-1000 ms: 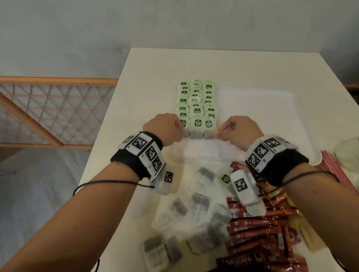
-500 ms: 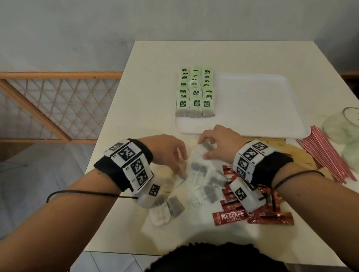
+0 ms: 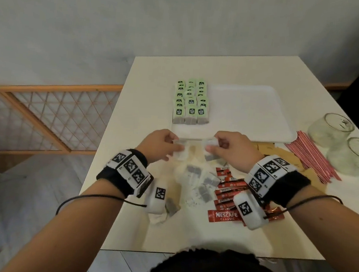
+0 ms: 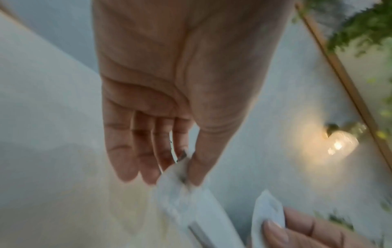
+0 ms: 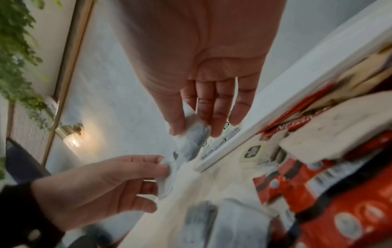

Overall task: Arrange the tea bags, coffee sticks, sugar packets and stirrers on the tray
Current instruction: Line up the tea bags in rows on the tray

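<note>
- The left hand (image 3: 161,144) pinches a white paper-wrapped tea bag (image 3: 180,150) between thumb and forefinger, lifted just off the cream tabletop (image 3: 137,114). The other fingers stay fairly straight in the left wrist view, probably so that only one bag comes away from the heap.
- The right hand (image 3: 227,147) likewise pinches its own white tea bag with a dark filling (image 5: 195,135) at the top edge, thumb against fingers. The bag hangs down, which suggests it is held by the edge to be set upright.
- Both hands sit just in front of the near rim of the flat white rectangular tray (image 3: 263,112), each with a bag, so two can likely go down in one trip.
- On the tray's left part stand three tidy rows of green-labelled tea bags (image 3: 191,102), packed edge to edge. That leaves the rest of the tray bare for the other kinds.
- The loose pile of white tea bags (image 3: 200,181) lies on the tabletop between the wrists, within easy reach.
- The red coffee sticks (image 3: 227,196) lie heaped just right of that pile, partly under the right wrist.
- The bundle of red-and-white striped stirrers (image 3: 315,158) lies right of the tray, beside two clear glass jars (image 3: 346,148).
- Brown paper packets (image 3: 266,147), presumably the sugar, lie behind the right hand. They are blurred and half hidden, so I cannot be sure.
- Judging by this, the tea-bag step is still under way.
</note>
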Tool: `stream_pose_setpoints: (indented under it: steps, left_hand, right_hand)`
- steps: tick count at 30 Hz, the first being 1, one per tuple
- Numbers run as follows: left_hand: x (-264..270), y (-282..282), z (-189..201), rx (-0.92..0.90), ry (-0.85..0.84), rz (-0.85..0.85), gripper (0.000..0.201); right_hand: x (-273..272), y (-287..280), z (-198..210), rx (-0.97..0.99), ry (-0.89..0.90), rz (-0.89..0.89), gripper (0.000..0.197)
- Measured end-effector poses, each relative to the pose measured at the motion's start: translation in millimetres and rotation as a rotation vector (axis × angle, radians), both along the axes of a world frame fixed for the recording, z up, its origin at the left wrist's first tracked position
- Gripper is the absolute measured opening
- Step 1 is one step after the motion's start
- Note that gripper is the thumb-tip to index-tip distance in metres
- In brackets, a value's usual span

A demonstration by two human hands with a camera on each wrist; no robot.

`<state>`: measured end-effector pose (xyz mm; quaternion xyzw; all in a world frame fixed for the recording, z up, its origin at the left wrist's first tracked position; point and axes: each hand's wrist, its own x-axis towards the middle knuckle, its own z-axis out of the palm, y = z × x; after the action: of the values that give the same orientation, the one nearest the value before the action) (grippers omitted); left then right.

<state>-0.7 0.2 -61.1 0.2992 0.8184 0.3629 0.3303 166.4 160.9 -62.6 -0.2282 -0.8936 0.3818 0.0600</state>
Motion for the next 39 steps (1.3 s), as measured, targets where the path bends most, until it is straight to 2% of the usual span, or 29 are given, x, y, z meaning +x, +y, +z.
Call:
stream_pose_setpoints:
  steps: [3, 7, 10, 12, 14, 16, 19, 20, 22, 25, 28, 31, 33, 36, 39]
  left_hand:
    - [9, 6, 2, 0.163, -0.153, 0.176, 0.025]
    - [24, 14, 2, 0.3, -0.346, 0.225, 0.021]
    - [33, 18, 2, 0.353, -0.434, 0.212, 0.019]
    - [35, 17, 2, 0.344, -0.476, 0.191, 0.022]
    - [34, 14, 1, 0.292, -0.425, 0.116, 0.023]
    - [31, 7, 2, 0.196, -0.252, -0.026, 0.022]
    - [23, -5, 5, -0.13, 0.129, -0.338, 0.028]
    - [21, -9, 6, -0.259, 0.21, -0.422, 0.033]
    - [21, -17, 9, -0.46, 0.289, -0.537, 0.04]
    - [24, -26, 11, -0.626, 0.339, -0.701, 0.047]
    - [25, -29, 10, -0.659, 0.297, -0.793, 0.052]
    - [25, -27, 4, -0.633, 0.38, -0.79, 0.051]
    - [26, -24, -1, -0.572, 0.417, -0.726, 0.046]
    - [22, -20, -7, -0.425, 0.381, -0.593, 0.039]
    - [17, -12, -11, -0.305, 0.417, -0.45, 0.023]
  right_hand:
    - [4, -1, 2, -0.135, 0.044, -0.016, 0.029]
    - [4, -6, -4, -0.3, 0.066, 0.046, 0.017]
    - [0, -12, -7, -0.343, 0.162, -0.027, 0.039]
    - [-1, -14, -8, -0.34, 0.179, -0.084, 0.038]
    - [-1, -13, -9, -0.29, 0.144, -0.089, 0.022]
    - [2, -12, -10, -0.261, 0.105, -0.093, 0.013]
    - [7, -6, -11, -0.247, 0.067, -0.116, 0.017]
    - [8, -5, -11, -0.246, 0.059, -0.122, 0.018]
    - [9, -4, -9, -0.248, 0.049, -0.128, 0.018]
    - [10, -5, -6, -0.245, 0.04, -0.131, 0.018]
    - [10, -6, -4, -0.222, 0.032, -0.131, 0.018]
    - [8, -6, -3, -0.217, 0.026, -0.129, 0.018]
    - [6, -5, -3, -0.22, 0.03, -0.125, 0.018]
    - [4, -1, -4, -0.23, 0.039, -0.129, 0.017]
    - [1, 7, -8, -0.222, 0.039, -0.149, 0.018]
